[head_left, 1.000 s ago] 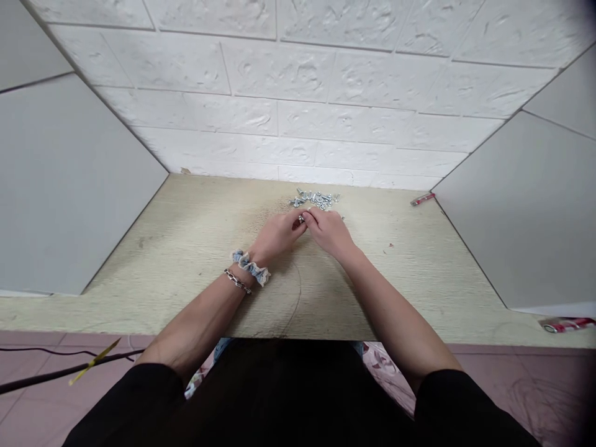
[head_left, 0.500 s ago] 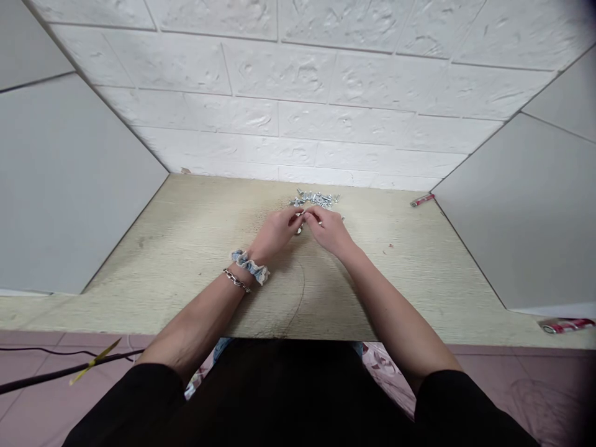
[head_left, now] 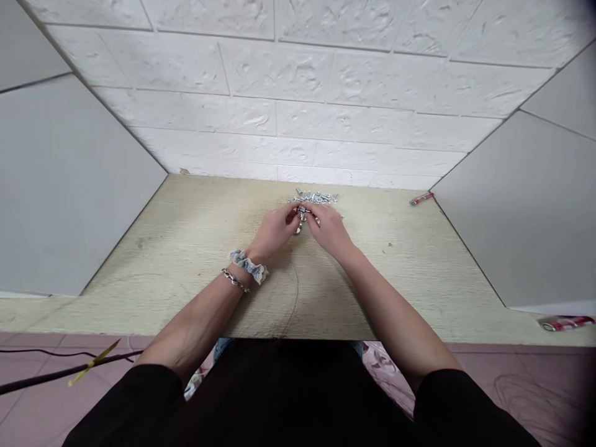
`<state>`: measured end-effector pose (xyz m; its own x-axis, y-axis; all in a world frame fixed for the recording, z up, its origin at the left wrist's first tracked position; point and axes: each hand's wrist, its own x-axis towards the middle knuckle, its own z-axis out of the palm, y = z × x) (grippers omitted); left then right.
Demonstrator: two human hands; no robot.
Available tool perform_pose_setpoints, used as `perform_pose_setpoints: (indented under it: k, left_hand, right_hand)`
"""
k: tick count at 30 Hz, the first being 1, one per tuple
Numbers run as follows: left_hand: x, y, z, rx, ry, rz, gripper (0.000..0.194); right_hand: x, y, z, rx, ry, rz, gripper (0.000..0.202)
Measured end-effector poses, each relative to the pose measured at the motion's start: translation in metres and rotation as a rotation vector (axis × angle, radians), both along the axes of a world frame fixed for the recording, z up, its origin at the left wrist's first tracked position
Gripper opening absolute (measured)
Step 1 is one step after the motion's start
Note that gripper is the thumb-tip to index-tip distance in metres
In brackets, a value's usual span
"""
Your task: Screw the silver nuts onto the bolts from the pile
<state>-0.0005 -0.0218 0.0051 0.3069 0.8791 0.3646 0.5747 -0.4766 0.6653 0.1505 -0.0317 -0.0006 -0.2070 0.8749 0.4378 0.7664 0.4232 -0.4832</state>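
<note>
My left hand and my right hand meet over the table, fingertips almost touching. Between them shows a small silvery metal bolt. Thumb and fingers of the left hand close on its left part, while the right hand pinches its right end. Fingers partly hide its shape. Just beyond the hands lies a loose pile of silvery bolts and small hardware. A round shiny metal piece rests beneath the left fingertips.
The pale wooden table runs back to a white brick-patterned wall. Grey panels stand at both sides. One red cylinder lies by the right panel, another red cylinder at the front right. A dark rod crosses the lower left.
The fingertips have parted a little, and the bolt between them now shows. Both hands otherwise keep nearly the same place in front of the pile.
</note>
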Motion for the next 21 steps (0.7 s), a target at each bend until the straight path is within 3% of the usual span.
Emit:
perform_pose_setpoints:
  k: [7,15,21]
  left_hand:
    - [-0.0007,0.0009,-0.0021,-0.059,0.009,0.003,0.035]
    - [-0.0016,0.0016,-0.0019,-0.021,0.043,0.01,0.023]
    - [-0.0013,0.0018,-0.0037,-0.004,0.023,-0.01,0.031]
  right_hand:
    - [-0.0006,-0.0005,-0.0008,0.052,-0.023,0.034,0.032]
    - [-0.0024,-0.0032,-0.0021,0.044,-0.027,0.039,0.03]
    - [-0.0029,-0.0034,0.0001,0.04,0.008,0.027,0.027]
